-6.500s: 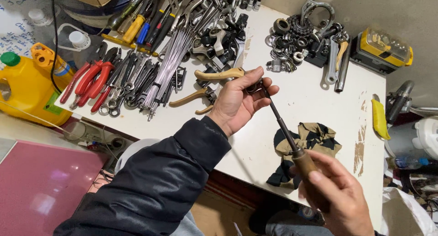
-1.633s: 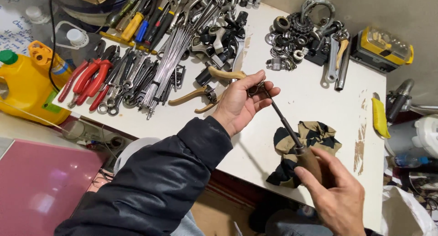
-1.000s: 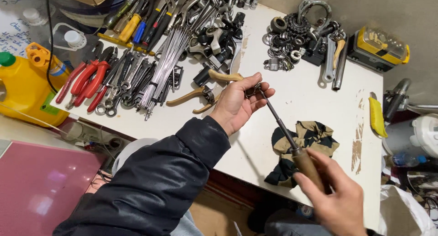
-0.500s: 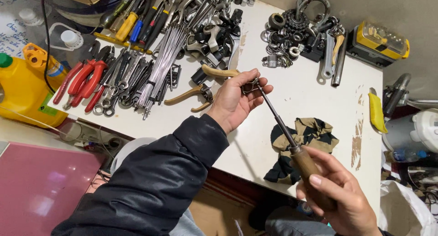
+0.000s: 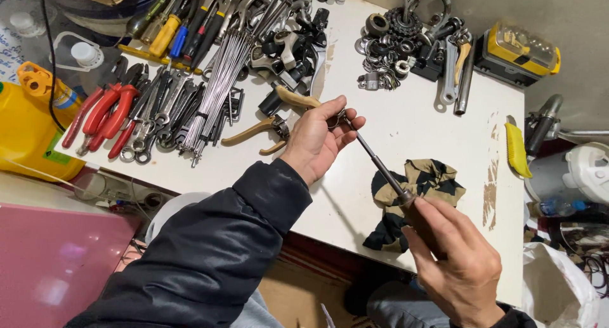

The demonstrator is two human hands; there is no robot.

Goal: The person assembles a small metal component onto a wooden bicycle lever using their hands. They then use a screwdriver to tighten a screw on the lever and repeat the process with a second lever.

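Note:
My right hand [image 5: 460, 264] grips the brown wooden handle of a long screwdriver [image 5: 380, 168], whose dark shaft slants up and left. My left hand [image 5: 317, 141] pinches a small dark metal part [image 5: 336, 120] at the screwdriver's tip, fingers curled around it. Both hands are held above a white table [image 5: 412, 125]. A tan and black patterned rag [image 5: 419, 191] lies on the table just under the shaft, near my right hand.
Pliers with tan grips [image 5: 266, 128] lie beside my left hand. A bundle of spokes [image 5: 219, 87], red pliers [image 5: 104, 115] and wrenches fill the left. Metal rings and sprockets [image 5: 406, 39] sit at the back, a yellow case [image 5: 520, 52] at the right, a yellow jug [image 5: 28, 128] far left.
The hands have kept their grip on the screwdriver and the small part throughout. My right hand has shifted slightly on the handle; the view has drifted a little.

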